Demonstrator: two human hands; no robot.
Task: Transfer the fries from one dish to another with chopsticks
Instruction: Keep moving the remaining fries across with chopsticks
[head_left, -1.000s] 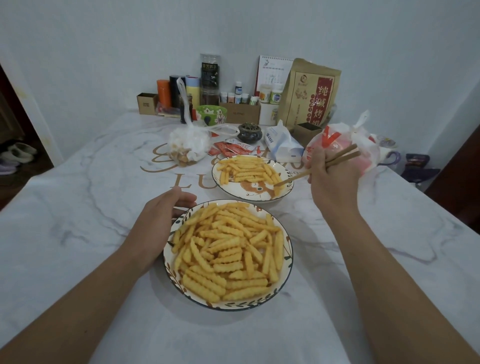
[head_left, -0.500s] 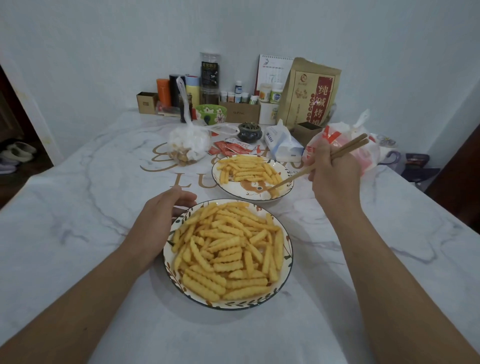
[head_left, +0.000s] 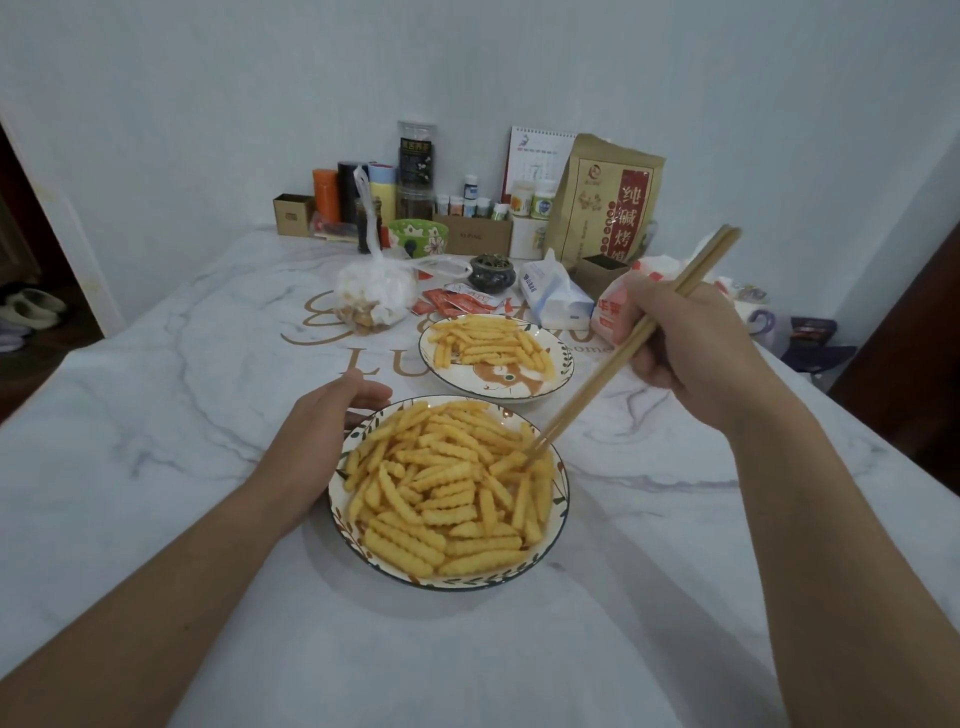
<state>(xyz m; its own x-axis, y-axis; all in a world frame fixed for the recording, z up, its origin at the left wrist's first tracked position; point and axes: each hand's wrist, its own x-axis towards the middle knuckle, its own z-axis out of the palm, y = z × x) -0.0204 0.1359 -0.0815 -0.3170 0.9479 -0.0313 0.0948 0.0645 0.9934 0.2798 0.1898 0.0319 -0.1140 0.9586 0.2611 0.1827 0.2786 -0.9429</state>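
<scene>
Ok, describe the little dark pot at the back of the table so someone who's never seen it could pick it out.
Start at the tall brown paper bag with red lettering against the far wall. Just left of its base, past the tissue pack, the pot sits behind the red sauce sachets. It is the only squat, round, near-black piece there, with a domed lid.

"纯碱烤" on brown paper bag (head_left: 605, 202), "LU" on table (head_left: 208, 364)

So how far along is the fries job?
Some fries already lie in the far dish. The right hand holds the chopsticks, tips among the fries in the near dish, steadied by the left hand. Most fries are left there.
</scene>
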